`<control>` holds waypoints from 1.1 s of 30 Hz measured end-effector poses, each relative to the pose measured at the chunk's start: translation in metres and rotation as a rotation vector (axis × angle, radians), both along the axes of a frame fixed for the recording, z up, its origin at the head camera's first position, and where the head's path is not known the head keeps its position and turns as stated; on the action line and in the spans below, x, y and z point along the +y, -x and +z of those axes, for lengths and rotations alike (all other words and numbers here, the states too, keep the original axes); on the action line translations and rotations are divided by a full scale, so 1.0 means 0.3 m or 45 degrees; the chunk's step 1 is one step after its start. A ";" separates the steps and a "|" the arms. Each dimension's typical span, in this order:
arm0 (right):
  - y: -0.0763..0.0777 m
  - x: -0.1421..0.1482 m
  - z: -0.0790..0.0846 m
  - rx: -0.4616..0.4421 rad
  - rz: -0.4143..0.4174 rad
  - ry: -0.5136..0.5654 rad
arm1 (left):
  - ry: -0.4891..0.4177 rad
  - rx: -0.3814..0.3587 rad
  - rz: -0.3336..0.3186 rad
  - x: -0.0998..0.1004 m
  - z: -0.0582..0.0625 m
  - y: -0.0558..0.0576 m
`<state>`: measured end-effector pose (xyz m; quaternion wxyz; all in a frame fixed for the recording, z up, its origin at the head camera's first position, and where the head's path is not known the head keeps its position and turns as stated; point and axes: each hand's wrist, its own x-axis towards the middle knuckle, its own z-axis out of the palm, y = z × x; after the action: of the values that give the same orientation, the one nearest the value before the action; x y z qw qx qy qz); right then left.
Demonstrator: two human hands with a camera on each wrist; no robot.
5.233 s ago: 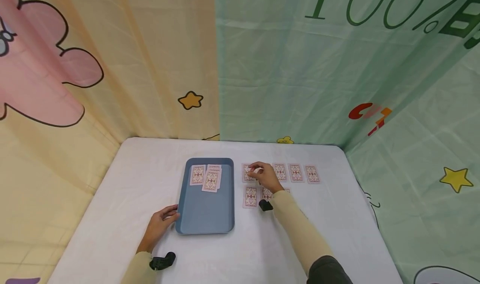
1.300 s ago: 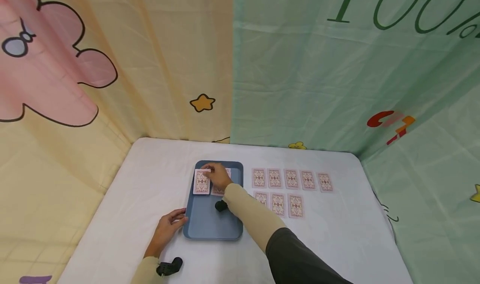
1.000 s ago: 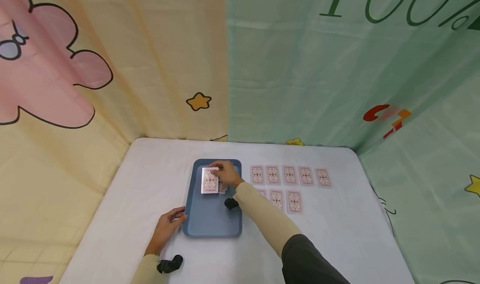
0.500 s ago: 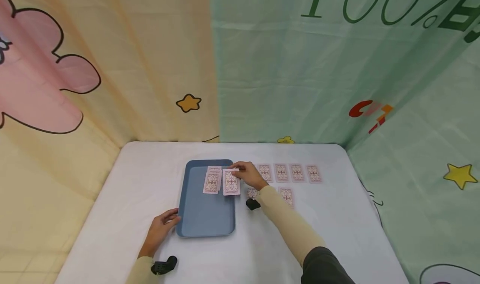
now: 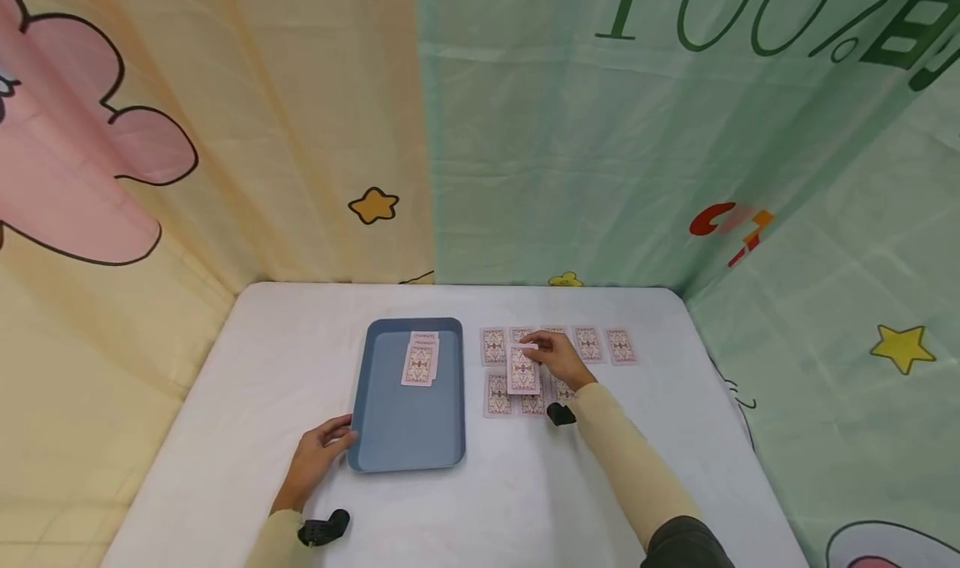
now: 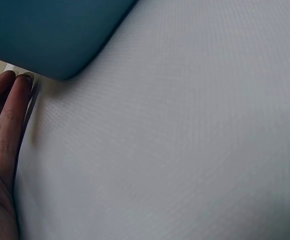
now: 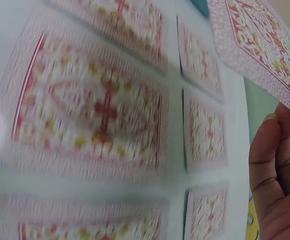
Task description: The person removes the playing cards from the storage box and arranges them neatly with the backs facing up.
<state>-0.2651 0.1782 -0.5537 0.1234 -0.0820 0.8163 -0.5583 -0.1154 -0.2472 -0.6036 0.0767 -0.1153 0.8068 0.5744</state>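
My right hand [image 5: 558, 358] pinches a playing card [image 5: 522, 369], face down with a red-patterned back, above the cards on the table. In the right wrist view, the held card [image 7: 265, 42] is tilted at the fingertips, apart from the blurred cards [image 7: 104, 107] below. Two overlapping playing cards [image 5: 418, 364] lie face down in the upper part of the blue tray [image 5: 408, 434]. My left hand [image 5: 313, 459] rests beside the tray, its fingertips touching the left rim. In the left wrist view, straight fingers [image 6: 9, 125] meet the tray's corner [image 6: 44, 45].
Two rows of face-down cards lie right of the tray: an upper row ending at a far-right card [image 5: 621, 347], and a shorter lower row with a left card [image 5: 498, 395]. The right hand hides parts of both. Printed curtains [image 5: 555, 159] surround the white table [image 5: 420, 518].
My right hand picked the left card up from the tray, leaving two overlapping cards there, and carried it rightward over the table cards. The left hand has stayed at the tray.
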 end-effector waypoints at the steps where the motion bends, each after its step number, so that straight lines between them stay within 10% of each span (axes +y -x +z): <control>1: -0.004 0.018 -0.004 -0.005 -0.023 -0.009 | 0.001 -0.001 -0.002 -0.002 0.000 0.001; 33: -0.105 0.403 -0.116 -0.051 -0.364 -0.168 | 0.011 -0.043 0.003 -0.005 -0.005 0.005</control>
<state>-0.2334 0.2990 -0.5886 0.0642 0.0545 0.8518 -0.5170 -0.1168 -0.2488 -0.6050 0.0889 -0.1263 0.8077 0.5690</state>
